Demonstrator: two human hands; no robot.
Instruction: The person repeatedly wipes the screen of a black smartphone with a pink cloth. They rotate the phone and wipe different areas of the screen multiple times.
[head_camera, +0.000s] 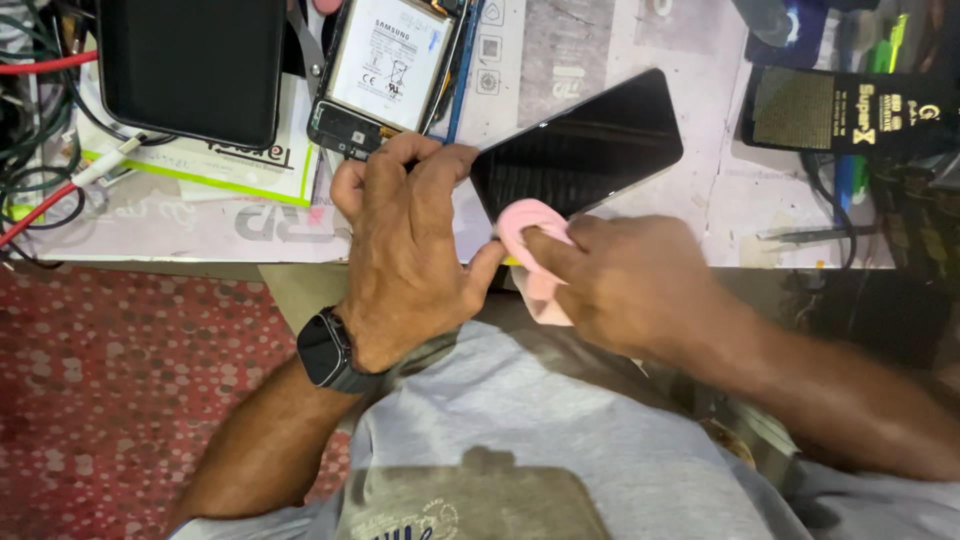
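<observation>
A black smartphone (585, 143) lies screen up and tilted over the near edge of the workbench. My left hand (405, 240) grips its near-left end, fingers curled over the corner, a dark smartwatch (325, 350) on the wrist. My right hand (625, 280) pinches a pink cloth (535, 235) and presses it against the phone's lower edge. Just beyond my left hand sits an opened phone body (385, 65) with its white battery exposed.
A black tablet-like slab (190, 65) rests at the back left on a white and green box (250, 165). Red and dark cables (35, 120) crowd the far left. A black packet with gold print (850, 110) lies at the right. Red patterned floor (120, 390) shows below.
</observation>
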